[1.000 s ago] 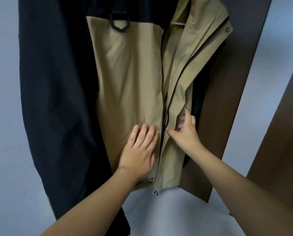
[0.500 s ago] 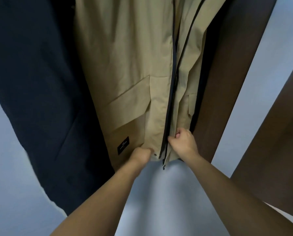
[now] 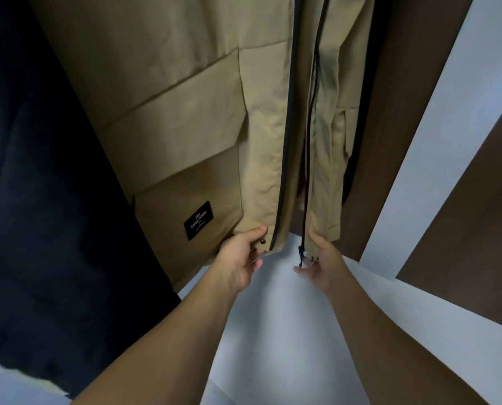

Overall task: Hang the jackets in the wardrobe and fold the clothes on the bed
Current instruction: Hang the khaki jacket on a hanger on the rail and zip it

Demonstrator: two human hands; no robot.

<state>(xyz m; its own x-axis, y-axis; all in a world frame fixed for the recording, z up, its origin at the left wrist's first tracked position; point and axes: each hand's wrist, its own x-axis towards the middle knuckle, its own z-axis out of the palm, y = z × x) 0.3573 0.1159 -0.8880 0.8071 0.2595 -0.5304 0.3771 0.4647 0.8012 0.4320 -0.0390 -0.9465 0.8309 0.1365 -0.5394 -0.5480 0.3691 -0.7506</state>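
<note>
Tan jacket [image 3: 185, 106] hangs unzipped in front of a dark brown wardrobe door [image 3: 413, 112], its two front panels parted at the hem, seen from below by the head camera. Left hand [image 3: 241, 258] grips the bottom corner of the left-side panel, thumb on top and fingers curled under the hem just beside a small brass snap button [image 3: 262, 242]. Right hand [image 3: 320, 264] holds the lower edge of the other panel, thumb pressed along the fabric and fingers curled loosely beneath it, touching the black zipper pull [image 3: 301, 252] that dangles at the end of the zipper track. A black rectangular brand label [image 3: 198, 220] with white lettering sits on the large flap pocket near the hem, close to the left hand. A dark navy garment [image 3: 39, 200] hangs touching the tan jacket on its left side and fills that edge of the view. Pale white wall panels [image 3: 273, 331] show under the hem and between the brown wardrobe boards on the right.
</note>
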